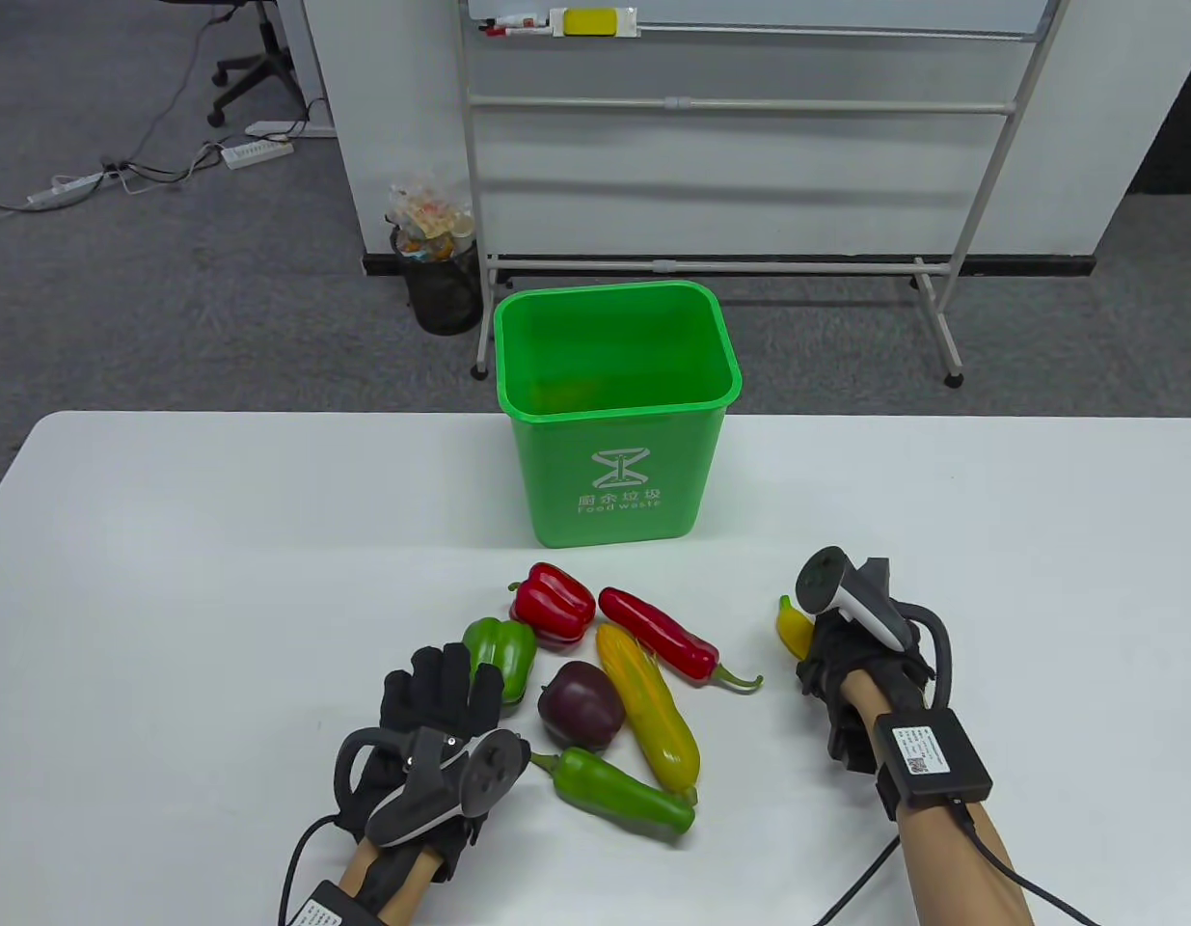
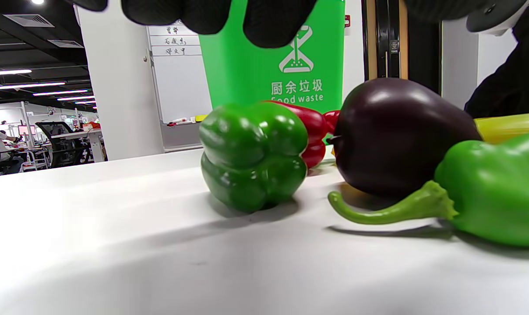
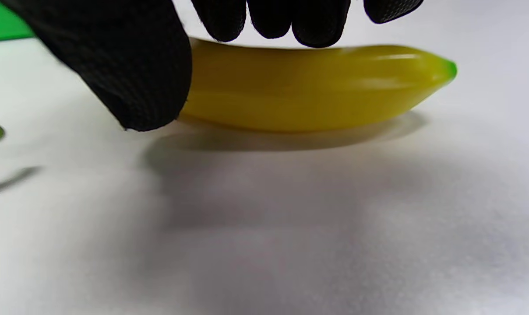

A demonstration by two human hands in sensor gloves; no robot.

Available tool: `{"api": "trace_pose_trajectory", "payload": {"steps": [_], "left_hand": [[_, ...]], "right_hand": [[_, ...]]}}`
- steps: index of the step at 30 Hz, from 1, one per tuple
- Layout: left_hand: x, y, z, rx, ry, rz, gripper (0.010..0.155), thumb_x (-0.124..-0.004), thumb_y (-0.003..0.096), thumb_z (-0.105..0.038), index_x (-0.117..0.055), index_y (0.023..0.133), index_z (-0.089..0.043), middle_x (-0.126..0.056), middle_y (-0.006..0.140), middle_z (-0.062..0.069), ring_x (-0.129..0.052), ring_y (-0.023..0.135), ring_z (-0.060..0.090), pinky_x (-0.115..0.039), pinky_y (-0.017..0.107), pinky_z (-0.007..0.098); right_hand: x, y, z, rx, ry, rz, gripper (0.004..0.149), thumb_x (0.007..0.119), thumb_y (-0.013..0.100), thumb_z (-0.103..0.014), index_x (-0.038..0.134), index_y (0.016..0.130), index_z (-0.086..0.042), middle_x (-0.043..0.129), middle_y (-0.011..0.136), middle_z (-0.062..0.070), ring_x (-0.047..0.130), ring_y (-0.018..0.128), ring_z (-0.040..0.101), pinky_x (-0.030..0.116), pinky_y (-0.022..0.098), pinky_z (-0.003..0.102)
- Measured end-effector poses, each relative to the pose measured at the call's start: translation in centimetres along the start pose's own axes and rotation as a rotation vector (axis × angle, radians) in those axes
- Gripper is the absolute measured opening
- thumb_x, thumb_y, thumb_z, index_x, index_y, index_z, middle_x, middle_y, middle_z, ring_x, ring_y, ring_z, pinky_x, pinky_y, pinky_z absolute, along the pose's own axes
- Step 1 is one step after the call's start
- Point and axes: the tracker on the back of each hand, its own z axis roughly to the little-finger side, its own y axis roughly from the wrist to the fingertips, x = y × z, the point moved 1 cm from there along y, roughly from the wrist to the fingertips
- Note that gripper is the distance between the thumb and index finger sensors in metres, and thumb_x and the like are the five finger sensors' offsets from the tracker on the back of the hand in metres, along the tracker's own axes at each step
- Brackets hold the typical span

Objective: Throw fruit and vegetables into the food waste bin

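The green food waste bin (image 1: 614, 415) stands open at the table's far middle. In front of it lie a red bell pepper (image 1: 552, 603), red chili (image 1: 658, 637), green bell pepper (image 1: 503, 651), purple eggplant (image 1: 581, 709), corn cob (image 1: 648, 709) and long green pepper (image 1: 619, 793). My left hand (image 1: 450, 675) is open with the fingers spread just short of the green bell pepper (image 2: 253, 155). My right hand (image 1: 815, 666) hovers over a yellow banana (image 1: 793, 622) lying on the table. In the right wrist view, the fingertips (image 3: 317, 26) sit at the top of the banana (image 3: 317, 92) and the thumb is on its near side.
The white table (image 1: 219, 579) spreads left and right of the vegetable pile. Behind it, on the floor, stand a whiteboard stand (image 1: 730, 106) and a black mesh bin (image 1: 446, 285). Glove cables trail off the table's near edge.
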Motion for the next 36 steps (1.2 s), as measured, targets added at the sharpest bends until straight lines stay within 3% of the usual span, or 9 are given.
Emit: {"api": "trace_pose_trajectory", "payload": {"steps": [7, 13, 20, 25, 28, 30, 32, 34, 36], "left_hand": [[0.0, 0.0, -0.1, -0.010, -0.003, 0.013, 0.082, -0.060, 0.0390, -0.064, -0.052, 0.105, -0.015, -0.039, 0.112, 0.026, -0.046, 0.101, 0.057, -0.046, 0.069, 0.072], [-0.1, -0.1, -0.1, -0.011, -0.004, 0.008, 0.082, -0.060, 0.0391, -0.064, -0.053, 0.105, -0.014, -0.040, 0.112, 0.027, -0.046, 0.100, 0.057, -0.046, 0.069, 0.072], [-0.5, 0.1, -0.2, -0.011, 0.002, 0.025, 0.082, -0.060, 0.0391, -0.064, -0.053, 0.105, -0.014, -0.039, 0.112, 0.026, -0.046, 0.101, 0.057, -0.046, 0.069, 0.072], [-0.6, 0.2, -0.2, -0.012, -0.005, 0.028, 0.082, -0.060, 0.0391, -0.064, -0.052, 0.105, -0.014, -0.039, 0.112, 0.026, -0.046, 0.101, 0.057, -0.046, 0.069, 0.072], [-0.9, 0.2, -0.4, -0.043, -0.022, 0.054, 0.082, -0.060, 0.0391, -0.063, -0.052, 0.105, -0.014, -0.040, 0.112, 0.026, -0.047, 0.100, 0.057, -0.047, 0.069, 0.072], [-1.3, 0.1, -0.5, -0.055, -0.027, 0.081, 0.082, -0.060, 0.0393, -0.063, -0.052, 0.105, -0.015, -0.040, 0.112, 0.026, -0.048, 0.100, 0.057, -0.047, 0.069, 0.071], [-1.5, 0.1, -0.4, -0.054, -0.023, 0.093, 0.082, -0.060, 0.0392, -0.063, -0.052, 0.105, -0.015, -0.040, 0.112, 0.026, -0.048, 0.101, 0.057, -0.047, 0.069, 0.071], [-1.5, 0.2, -0.2, -0.049, -0.026, 0.093, 0.082, -0.060, 0.0391, -0.063, -0.052, 0.104, -0.015, -0.040, 0.112, 0.026, -0.047, 0.101, 0.057, -0.047, 0.069, 0.071], [-1.3, 0.0, 0.1, -0.040, -0.034, 0.085, 0.082, -0.060, 0.0391, -0.063, -0.052, 0.104, -0.014, -0.040, 0.112, 0.026, -0.048, 0.100, 0.057, -0.047, 0.068, 0.071]], "right_hand": [[0.8, 0.4, 0.6, 0.012, 0.048, 0.052, 0.077, 0.094, 0.035, -0.032, 0.058, 0.101, -0.019, 0.054, 0.104, 0.013, 0.064, 0.094, 0.041, 0.045, 0.073, 0.067], [0.6, -2.6, 2.8, -0.143, 0.228, 0.045, 0.075, 0.094, 0.035, -0.031, 0.061, 0.101, -0.018, 0.065, 0.100, 0.012, 0.069, 0.094, 0.042, 0.045, 0.071, 0.071], [2.8, -10.4, 3.7, -0.480, 0.573, -0.155, 0.076, 0.093, 0.036, -0.031, 0.059, 0.102, -0.015, 0.064, 0.099, 0.015, 0.069, 0.094, 0.043, 0.050, 0.069, 0.071], [4.4, -16.5, -0.2, -0.862, 0.885, -0.493, 0.078, 0.089, 0.038, -0.035, 0.053, 0.102, -0.009, 0.063, 0.098, 0.018, 0.075, 0.090, 0.044, 0.058, 0.065, 0.069], [-0.9, -18.9, -3.9, -1.079, 1.155, -0.389, 0.077, 0.090, 0.038, -0.035, 0.055, 0.102, -0.009, 0.064, 0.098, 0.018, 0.075, 0.090, 0.045, 0.058, 0.065, 0.070], [-7.6, -19.3, -6.2, -1.208, 1.269, -0.251, 0.078, 0.089, 0.039, -0.036, 0.053, 0.103, -0.011, 0.062, 0.100, 0.016, 0.074, 0.092, 0.043, 0.057, 0.067, 0.069], [-15.1, -18.0, -8.2, -1.122, 1.404, -0.065, 0.078, 0.086, 0.040, -0.038, 0.049, 0.105, -0.014, 0.059, 0.103, 0.013, 0.071, 0.097, 0.040, 0.055, 0.071, 0.066], [-20.9, -15.1, -9.7, -0.860, 1.460, 0.012, 0.089, 0.084, 0.040, -0.042, 0.035, 0.107, -0.011, 0.042, 0.109, 0.018, 0.053, 0.104, 0.046, 0.044, 0.071, 0.070], [-22.5, -13.6, -9.4, -0.635, 1.356, 0.025, 0.095, 0.080, 0.042, -0.049, 0.023, 0.107, -0.011, 0.027, 0.111, 0.019, 0.039, 0.108, 0.048, 0.038, 0.073, 0.072]]}}
